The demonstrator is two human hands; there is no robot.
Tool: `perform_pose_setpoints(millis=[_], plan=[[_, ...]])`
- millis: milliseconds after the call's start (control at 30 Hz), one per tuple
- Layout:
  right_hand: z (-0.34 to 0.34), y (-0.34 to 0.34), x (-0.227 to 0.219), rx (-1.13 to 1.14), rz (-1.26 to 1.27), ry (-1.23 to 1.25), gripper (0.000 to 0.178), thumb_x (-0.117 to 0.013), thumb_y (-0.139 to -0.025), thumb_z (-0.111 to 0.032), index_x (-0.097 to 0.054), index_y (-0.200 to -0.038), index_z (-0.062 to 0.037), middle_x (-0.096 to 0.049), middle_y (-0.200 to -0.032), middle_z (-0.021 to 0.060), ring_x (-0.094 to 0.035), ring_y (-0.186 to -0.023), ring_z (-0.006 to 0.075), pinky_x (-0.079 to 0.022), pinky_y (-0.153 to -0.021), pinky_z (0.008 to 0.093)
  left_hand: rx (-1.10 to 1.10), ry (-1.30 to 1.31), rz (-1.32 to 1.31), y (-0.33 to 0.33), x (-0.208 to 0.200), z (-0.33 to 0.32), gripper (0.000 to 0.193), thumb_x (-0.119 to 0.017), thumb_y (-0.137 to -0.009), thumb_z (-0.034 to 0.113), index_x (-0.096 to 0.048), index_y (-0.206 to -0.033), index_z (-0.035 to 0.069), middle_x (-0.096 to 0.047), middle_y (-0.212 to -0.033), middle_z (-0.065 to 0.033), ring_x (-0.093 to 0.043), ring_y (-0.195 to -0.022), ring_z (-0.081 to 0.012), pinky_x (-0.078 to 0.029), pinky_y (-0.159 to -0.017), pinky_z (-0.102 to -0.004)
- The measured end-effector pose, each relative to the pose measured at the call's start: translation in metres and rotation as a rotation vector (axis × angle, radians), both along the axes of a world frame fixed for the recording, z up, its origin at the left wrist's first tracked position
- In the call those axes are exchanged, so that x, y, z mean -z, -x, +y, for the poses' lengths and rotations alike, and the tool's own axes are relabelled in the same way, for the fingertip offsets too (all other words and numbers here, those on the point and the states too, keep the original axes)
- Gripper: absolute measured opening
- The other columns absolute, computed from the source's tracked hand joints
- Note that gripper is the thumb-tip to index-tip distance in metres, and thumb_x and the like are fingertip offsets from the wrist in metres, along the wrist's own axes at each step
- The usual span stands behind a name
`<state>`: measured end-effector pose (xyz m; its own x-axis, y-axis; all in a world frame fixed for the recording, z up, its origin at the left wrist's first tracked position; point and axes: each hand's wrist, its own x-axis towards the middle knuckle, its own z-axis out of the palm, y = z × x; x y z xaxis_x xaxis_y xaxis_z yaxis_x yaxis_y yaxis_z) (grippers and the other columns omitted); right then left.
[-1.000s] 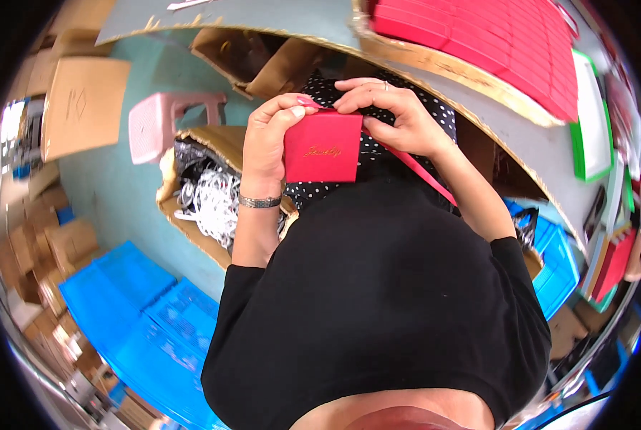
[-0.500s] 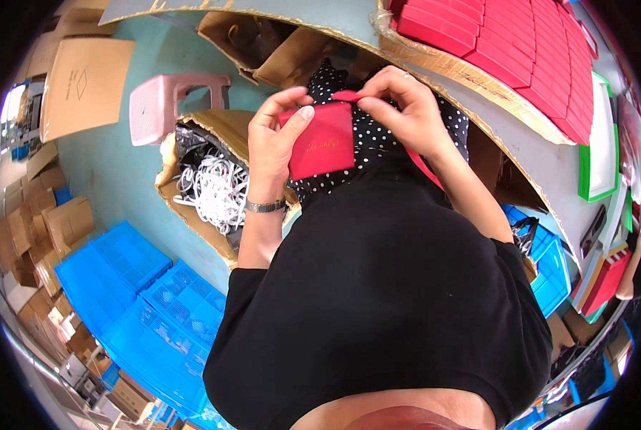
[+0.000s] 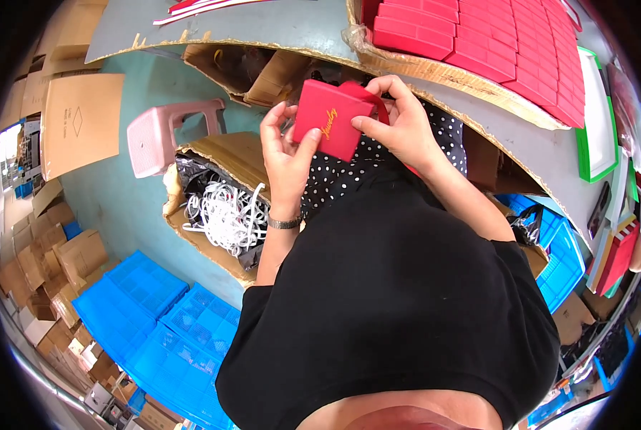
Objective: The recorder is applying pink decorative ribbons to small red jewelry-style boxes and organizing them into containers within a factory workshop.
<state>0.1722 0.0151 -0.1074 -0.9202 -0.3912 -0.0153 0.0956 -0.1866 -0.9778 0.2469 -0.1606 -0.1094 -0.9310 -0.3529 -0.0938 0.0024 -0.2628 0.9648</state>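
A red square gift box (image 3: 328, 118) with gold script is held up in front of the torso, tilted, with its printed face turned up toward the camera. By its look, rigid paperboard can be expected: light, stiff in the walls, fairly smooth, with corners that could be dented and a surface that could be scuffed. It would best be gripped by opposite edges, with the lettering left free. The red ribbon (image 3: 365, 92) at its upper right corner appears soft and limp.

The box lies between the two hands. Its lower left side is pinched by the left hand (image 3: 286, 147), thumb on the face; how far the fingers reach behind cannot be told. Its right edge is met by the thumb of the right hand (image 3: 399, 129), while the ribbon is held by that hand's curled fingers.

Polka-dot fabric (image 3: 439, 136) is seen beneath. Beyond, red boxes (image 3: 478, 43) are packed in a carton (image 3: 510, 98) on the grey tabletop (image 3: 263, 29).
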Motion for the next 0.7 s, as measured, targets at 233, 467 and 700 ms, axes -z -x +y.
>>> perform_pose_setpoints(millis=[233,467,700], plan=[[-0.001,0.005,-0.025,-0.309,0.532,-0.392,0.028,-0.066,-0.072,0.002,-0.056,-0.098,-0.0037,-0.053,-0.093,0.0073,-0.057,-0.079,0.0195,-0.048,-0.068,0.0287,0.363,0.969,0.175,0.013,-0.028,-0.008,0.07,-0.081,-0.064,0.018,-0.051,-0.125,0.002,-0.06,-0.115,-0.0097,-0.055,-0.11,-0.0312,-0.042,-0.095,-0.0383],[0.019,0.006,-0.017,-0.216,-0.112,0.046,0.011,-0.063,-0.09,-0.013,-0.059,-0.096,-0.0051,-0.061,-0.084,-0.0027,-0.056,-0.081,0.0043,-0.047,-0.073,0.0221,0.337,0.416,-0.088,-0.005,-0.009,0.013,0.025,-0.075,-0.079,0.018,-0.061,-0.09,0.001,-0.063,-0.077,-0.003,-0.057,-0.069,-0.0109,-0.048,-0.065,-0.0262],[0.051,0.001,-0.013,-0.504,-0.32,-0.094,0.017,-0.062,-0.09,-0.019,-0.056,-0.081,-0.0059,-0.052,-0.073,-0.0032,-0.048,-0.065,0.0053,-0.04,-0.06,0.02,0.288,0.16,-0.208,-0.022,-0.007,0.009,0.013,-0.065,-0.083,0.008,-0.059,-0.077,-0.001,-0.052,-0.069,0.0043,-0.044,-0.065,-0.0026,-0.037,-0.057,-0.0196]])
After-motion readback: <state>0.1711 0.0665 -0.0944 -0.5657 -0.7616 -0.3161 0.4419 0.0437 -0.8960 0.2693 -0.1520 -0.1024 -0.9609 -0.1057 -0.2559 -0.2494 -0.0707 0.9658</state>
